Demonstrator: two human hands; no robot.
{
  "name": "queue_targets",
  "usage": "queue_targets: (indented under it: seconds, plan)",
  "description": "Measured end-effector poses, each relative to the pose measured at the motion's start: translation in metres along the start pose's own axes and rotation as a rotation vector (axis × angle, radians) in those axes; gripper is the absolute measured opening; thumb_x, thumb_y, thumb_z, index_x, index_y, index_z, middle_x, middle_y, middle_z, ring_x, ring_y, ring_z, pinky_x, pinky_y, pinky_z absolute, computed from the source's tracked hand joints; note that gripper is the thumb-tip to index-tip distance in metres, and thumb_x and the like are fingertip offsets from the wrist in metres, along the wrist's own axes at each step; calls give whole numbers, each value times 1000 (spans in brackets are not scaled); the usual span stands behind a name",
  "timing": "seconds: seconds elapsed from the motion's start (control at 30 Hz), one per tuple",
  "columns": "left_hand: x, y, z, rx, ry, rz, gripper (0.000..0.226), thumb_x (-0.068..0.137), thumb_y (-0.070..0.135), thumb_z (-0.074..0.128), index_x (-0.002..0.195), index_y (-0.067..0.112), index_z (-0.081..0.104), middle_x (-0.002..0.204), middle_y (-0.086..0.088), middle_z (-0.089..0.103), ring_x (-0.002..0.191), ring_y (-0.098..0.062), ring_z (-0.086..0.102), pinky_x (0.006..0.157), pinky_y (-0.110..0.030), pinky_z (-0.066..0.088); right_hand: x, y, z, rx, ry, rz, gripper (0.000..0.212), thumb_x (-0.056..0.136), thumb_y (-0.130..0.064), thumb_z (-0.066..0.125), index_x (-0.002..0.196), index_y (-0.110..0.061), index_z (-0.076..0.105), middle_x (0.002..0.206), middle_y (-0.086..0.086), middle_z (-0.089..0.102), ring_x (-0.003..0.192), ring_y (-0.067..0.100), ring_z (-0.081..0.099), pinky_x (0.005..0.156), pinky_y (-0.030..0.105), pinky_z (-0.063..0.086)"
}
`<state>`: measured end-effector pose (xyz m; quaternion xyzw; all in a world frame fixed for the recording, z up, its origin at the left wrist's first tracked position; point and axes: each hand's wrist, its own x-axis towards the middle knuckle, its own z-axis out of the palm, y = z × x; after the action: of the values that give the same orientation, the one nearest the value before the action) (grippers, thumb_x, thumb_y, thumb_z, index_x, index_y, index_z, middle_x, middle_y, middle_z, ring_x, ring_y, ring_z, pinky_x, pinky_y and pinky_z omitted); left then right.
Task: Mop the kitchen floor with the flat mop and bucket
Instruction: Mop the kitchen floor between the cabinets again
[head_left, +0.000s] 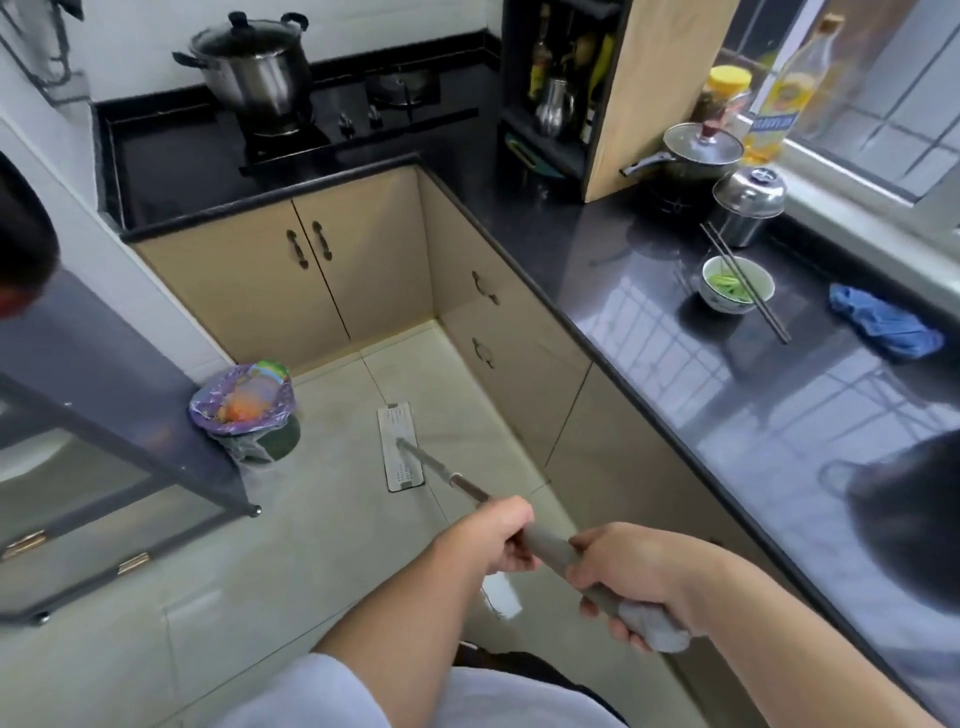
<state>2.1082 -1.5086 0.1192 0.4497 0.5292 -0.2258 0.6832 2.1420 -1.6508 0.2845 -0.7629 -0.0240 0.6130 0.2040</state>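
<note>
The person is in the middle of a mopping stroke in the corner of the kitchen. The flat mop (400, 448) has its pad lying flat on the floor (322, 519), lengthwise toward the corner cupboards (363, 260), just beside the right-hand cupboard run and near a lined bin (244, 410) on the other side.

Both hands have hold of the mop handle. The left hand (498, 535) is curled round the grey grip lower down, nearer the pad; the right hand (631, 577) is wrapped round the upper end of the grip, close to the body. The pad sits well ahead of both hands, at the far end of the slanting pole.

To do this stroke well, the pad should stay flat against the tiles while the pole is pushed and drawn in straight overlapping passes, working out of the corner and backward so the wet floor is not walked on. The left hand would steer; the right would drive. Care is needed near the bin, which looks light enough to tip if bumped.

No bucket is in view; it may be behind the person.
</note>
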Motion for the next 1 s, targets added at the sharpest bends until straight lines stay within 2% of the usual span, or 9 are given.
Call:
queue_targets:
  seconds: [0.13,0.2,0.27,0.4,0.47,0.6,0.73,0.87,1.0]
  plan:
    - [2,4,-15,-164,4,49,20,85,0,47,102,9,55,80,-12,62,63,-25,64,53,-36,59,22,-12,3,73,-45,-22,26,103,-17,46,127,-14,54,86,10,54,44,17,45,48,21,37]
    - [14,12,-35,-243,44,47,19,89,2,51,105,12,55,80,-9,62,63,-21,63,50,-33,57,39,-23,17,236,-106,-5,21,106,-17,48,125,-13,55,80,11,54,41,17,44,44,20,36]
    - [31,24,-62,-362,64,50,8,95,11,59,99,14,53,75,-4,58,64,-16,60,53,-29,55,61,-44,28,460,-185,11,20,107,-18,50,124,-8,55,71,11,56,39,16,42,37,18,35]
    - [56,61,-125,-654,39,73,18,97,25,67,96,12,54,71,-6,60,71,-19,60,80,-35,56,101,-116,36,855,-330,61,23,107,-22,50,120,-3,56,70,11,57,39,12,42,29,20,36]
    - [65,83,-158,-703,32,84,17,99,24,65,99,10,56,78,-8,59,74,-20,61,82,-38,55,119,-154,42,961,-373,66,23,107,-23,49,118,-5,58,70,10,56,38,10,42,28,18,36]
    - [85,140,-225,-593,135,132,15,104,21,58,105,6,56,81,-11,60,72,-23,61,68,-37,56,152,-235,62,1055,-423,65,24,109,-23,44,118,-5,57,71,9,55,38,9,41,29,16,35]
    - [98,183,-273,-372,225,96,10,103,15,54,110,10,55,80,-9,61,69,-20,60,55,-33,48,166,-290,79,1168,-463,67,26,109,-22,42,116,-2,57,68,10,55,36,10,43,28,18,38]
    - [94,199,-285,-203,198,47,5,104,19,49,106,15,52,79,-5,59,65,-18,57,44,-26,43,166,-308,84,1222,-435,41,22,106,-18,45,114,-2,57,69,9,55,36,9,44,30,17,40]
    - [88,194,-278,-134,195,60,7,104,17,47,110,13,51,84,-8,60,69,-20,60,48,-32,48,155,-297,90,1234,-368,17,20,102,-9,50,118,1,57,69,11,54,36,8,45,33,16,43]
